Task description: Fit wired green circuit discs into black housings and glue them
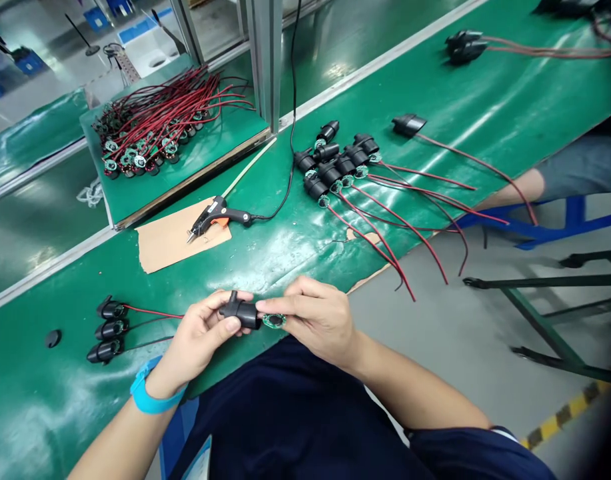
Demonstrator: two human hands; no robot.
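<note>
My left hand is closed round a black plastic housing, its open end facing right. In my right hand, thumb and fingers pinch a small round green circuit board right beside that open end. Left of my hands lie three black housings with thin wires. Beyond my right hand sits a group of several black housings with green boards and long red wires. A glue gun rests on a piece of cardboard ahead of my hands.
A raised green shelf at the back left bears a pile of red-wired parts. A metal post and a black cable stand behind. A black cap lies far left. Another person's arm rests at the right edge.
</note>
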